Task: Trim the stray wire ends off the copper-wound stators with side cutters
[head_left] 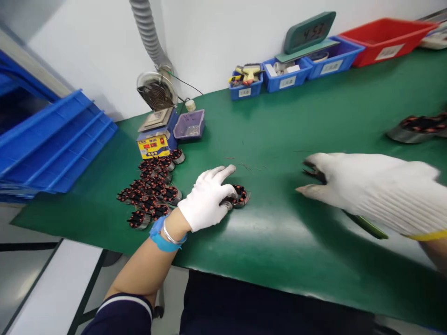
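My left hand (pixel 206 199), in a white glove, grips the left side of a motor stator (pixel 243 195) that rests on the green table. Copper windings and black insulation show on the stator's ring, and the glove covers part of it. Off to the right, my right hand (pixel 366 188), gloved too, is closed around wire cutters with a green handle (pixel 368 226). Their dark jaws stick out past the fingers toward the stator, apart from it. Thin wire scraps (pixel 246 166) lie just beyond the stator.
Many more stators (pixel 148 190) are grouped at left, below a yellow-and-blue powered unit (pixel 153 146) and a purple tray (pixel 190 125). Blue bins (pixel 288 83), a red bin (pixel 387 42) and a clock (pixel 309 33) line the wall. Other stators (pixel 414 130) stand far right.
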### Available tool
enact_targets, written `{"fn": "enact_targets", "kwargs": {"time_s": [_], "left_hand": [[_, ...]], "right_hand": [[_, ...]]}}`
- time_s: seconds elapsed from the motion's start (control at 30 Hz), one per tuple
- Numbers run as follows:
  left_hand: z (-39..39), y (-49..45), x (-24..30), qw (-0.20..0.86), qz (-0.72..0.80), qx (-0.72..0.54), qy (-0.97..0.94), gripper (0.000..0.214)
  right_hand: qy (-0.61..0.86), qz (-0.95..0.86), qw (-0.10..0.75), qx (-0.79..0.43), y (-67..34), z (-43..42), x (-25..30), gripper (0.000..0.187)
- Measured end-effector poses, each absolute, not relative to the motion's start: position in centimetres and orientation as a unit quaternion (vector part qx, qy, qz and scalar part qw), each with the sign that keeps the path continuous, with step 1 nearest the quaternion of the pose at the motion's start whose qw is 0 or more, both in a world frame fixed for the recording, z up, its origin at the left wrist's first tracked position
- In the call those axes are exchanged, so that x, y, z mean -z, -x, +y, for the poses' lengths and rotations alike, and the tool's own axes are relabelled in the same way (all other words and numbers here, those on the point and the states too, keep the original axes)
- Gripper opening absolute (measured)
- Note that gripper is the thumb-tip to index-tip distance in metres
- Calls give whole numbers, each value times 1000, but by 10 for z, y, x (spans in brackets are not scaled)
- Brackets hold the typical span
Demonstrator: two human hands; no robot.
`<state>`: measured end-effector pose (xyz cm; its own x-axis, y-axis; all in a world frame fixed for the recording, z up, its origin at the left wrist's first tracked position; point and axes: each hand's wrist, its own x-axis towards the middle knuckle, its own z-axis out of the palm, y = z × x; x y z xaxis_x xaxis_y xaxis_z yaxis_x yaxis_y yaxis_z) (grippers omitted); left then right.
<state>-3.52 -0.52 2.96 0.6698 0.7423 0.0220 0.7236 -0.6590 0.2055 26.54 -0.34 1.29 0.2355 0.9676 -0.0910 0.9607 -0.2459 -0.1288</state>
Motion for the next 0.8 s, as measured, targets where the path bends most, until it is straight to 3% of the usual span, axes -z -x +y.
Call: {"fn": "enact_targets", "kwargs": {"time_s": [0.07, 0.2, 0.4, 0.57, 0.63, 0.8], "left_hand": [[-8, 36, -33, 153, 383, -76, -908, 33], [-9, 40, -37, 269, 384, -85, -879, 69], [-11, 25, -27, 309, 434, -50, -845, 104], [-20, 14, -22, 330, 509, -142, -782, 139], [-25, 9, -19, 328, 538, -144, -763, 144], [-23, -2, -8, 297, 539, -124, -778, 124]], "right_hand": [[718, -683, -21, -130, -243, -13, -22, 69], [552, -806, 15, -211, -220, -29, -7, 70], [580, -790, 67, -188, -222, -32, 13, 54], [581, -753, 151, -271, -216, -26, 12, 44], [578, -733, 174, -313, -207, -22, 14, 44], [561, -696, 242, -377, -189, -15, 17, 30]]}}
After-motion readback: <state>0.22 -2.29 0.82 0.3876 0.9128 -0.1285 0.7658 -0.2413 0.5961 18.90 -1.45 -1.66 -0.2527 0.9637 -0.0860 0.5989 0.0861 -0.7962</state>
